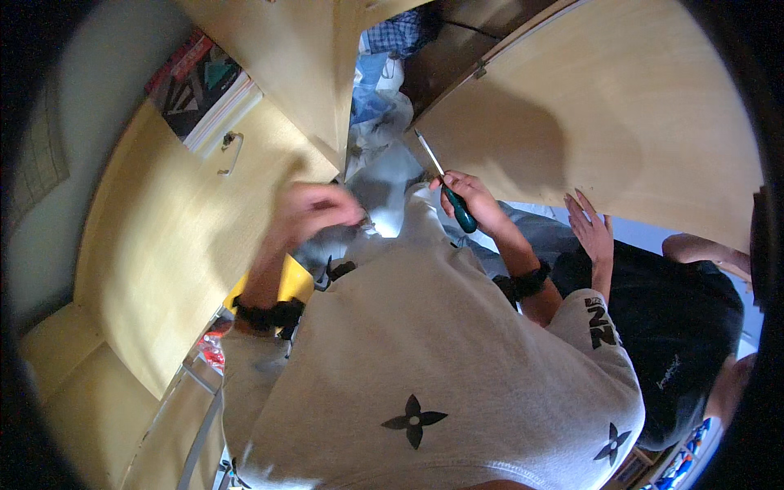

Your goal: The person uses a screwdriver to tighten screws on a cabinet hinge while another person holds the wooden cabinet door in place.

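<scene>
In my right hand (pixel 482 211) is a screwdriver (pixel 460 202) with a dark green handle, its metal shaft tilted up and away to the left. The shaft's tip is close to the lower edge of a large pale wooden door panel (pixel 653 106). My left hand (pixel 314 212) is blurred by motion, its fingers drawn together in front of my chest. A small shiny bit shows by its fingertips, too unclear to name. Beside this hand is a pale wooden panel (pixel 163 245) carrying a bent metal handle (pixel 233 153).
A co-worker in a black shirt (pixel 670 327) stands on the right, with one hand (pixel 592 233) against the door panel's edge. A hinge (pixel 479 72) sits on that panel. Books (pixel 200 90) lie on the left panel. Clothes and bags (pixel 380 90) fill the cabinet's gap.
</scene>
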{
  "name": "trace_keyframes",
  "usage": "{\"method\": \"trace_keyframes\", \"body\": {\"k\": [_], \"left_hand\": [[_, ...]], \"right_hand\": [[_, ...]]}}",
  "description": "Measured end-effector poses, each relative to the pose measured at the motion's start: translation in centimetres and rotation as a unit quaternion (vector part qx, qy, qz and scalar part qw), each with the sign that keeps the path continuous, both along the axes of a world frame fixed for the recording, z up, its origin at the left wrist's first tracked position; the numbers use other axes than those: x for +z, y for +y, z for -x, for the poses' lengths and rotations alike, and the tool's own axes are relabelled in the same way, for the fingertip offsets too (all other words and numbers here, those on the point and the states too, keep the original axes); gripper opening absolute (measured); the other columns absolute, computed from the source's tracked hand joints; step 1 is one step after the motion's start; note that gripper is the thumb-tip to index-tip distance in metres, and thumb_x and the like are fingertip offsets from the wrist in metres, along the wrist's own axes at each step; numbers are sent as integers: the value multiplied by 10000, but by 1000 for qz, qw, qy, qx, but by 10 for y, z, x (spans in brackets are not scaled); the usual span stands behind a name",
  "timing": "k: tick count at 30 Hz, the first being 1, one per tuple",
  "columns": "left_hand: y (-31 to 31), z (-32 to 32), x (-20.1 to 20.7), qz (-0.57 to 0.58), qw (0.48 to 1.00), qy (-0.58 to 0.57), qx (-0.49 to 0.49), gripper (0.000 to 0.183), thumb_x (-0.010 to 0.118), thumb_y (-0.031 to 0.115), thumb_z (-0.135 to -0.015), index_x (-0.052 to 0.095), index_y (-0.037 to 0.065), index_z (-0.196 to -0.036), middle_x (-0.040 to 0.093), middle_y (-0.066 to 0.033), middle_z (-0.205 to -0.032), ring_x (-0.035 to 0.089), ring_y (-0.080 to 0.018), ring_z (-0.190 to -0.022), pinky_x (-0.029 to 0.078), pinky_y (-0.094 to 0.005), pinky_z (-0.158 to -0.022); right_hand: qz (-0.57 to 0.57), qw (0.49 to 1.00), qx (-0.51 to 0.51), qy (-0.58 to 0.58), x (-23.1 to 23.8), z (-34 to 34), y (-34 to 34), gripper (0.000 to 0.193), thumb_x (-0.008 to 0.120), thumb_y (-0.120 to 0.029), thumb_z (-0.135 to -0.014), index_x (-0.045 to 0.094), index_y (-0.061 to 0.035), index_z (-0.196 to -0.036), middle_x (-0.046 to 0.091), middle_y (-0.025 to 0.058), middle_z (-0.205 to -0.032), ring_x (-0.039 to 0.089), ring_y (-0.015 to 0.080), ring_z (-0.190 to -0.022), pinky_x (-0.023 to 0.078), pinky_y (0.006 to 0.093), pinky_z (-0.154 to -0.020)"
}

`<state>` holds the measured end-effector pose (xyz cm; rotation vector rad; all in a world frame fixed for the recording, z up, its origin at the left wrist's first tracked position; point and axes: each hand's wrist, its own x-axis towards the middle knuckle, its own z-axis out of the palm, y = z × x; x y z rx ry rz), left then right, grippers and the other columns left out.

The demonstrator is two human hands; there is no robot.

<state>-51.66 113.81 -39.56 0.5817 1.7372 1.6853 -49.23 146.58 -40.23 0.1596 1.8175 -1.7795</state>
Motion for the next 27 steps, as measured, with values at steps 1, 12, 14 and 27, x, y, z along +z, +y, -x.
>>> {"method": "trace_keyframes", "body": {"k": [1, 12, 14, 27], "left_hand": [[30, -3, -5, -50, 996, -34, 70, 102, 612, 41, -810, 630, -3, -901, 636, -83, -874, 604, -141, -806, 481, -258, -755], [195, 74, -33, -435, 767, -361, 303, 195, 576, 55, -863, 528, -52, -1020, 578, -129, -936, 605, -264, -889, 509, -404, -865], [204, 76, -35, -429, 766, -372, 301, 197, 582, 57, -861, 523, -51, -1013, 573, -128, -933, 603, -267, -888, 512, -411, -862], [230, 78, -71, -450, 747, -388, 299, 167, 548, 78, -886, 497, -42, -991, 536, -121, -934, 588, -272, -922, 507, -415, -883]], "right_hand": [[14, 1000, 11, 16, 6, 0, -6, 344, 357, -269, -966, 541, 21, -971, 490, 24, -576, 445, 106, -510, 359, 223, -515], [7, 998, -65, 25, 12, -2, 5, 329, 356, -262, -961, 518, 24, -962, 489, 44, -575, 439, 109, -502, 350, 224, -505], [4, 997, -78, 18, 11, -2, 5, 324, 358, -259, -961, 518, 22, -959, 488, 45, -576, 440, 111, -496, 353, 223, -503], [73, 984, -156, -41, -6, -1, 15, 312, 327, -231, -945, 499, 29, -968, 487, 61, -577, 463, 146, -484, 396, 256, -492]]}}
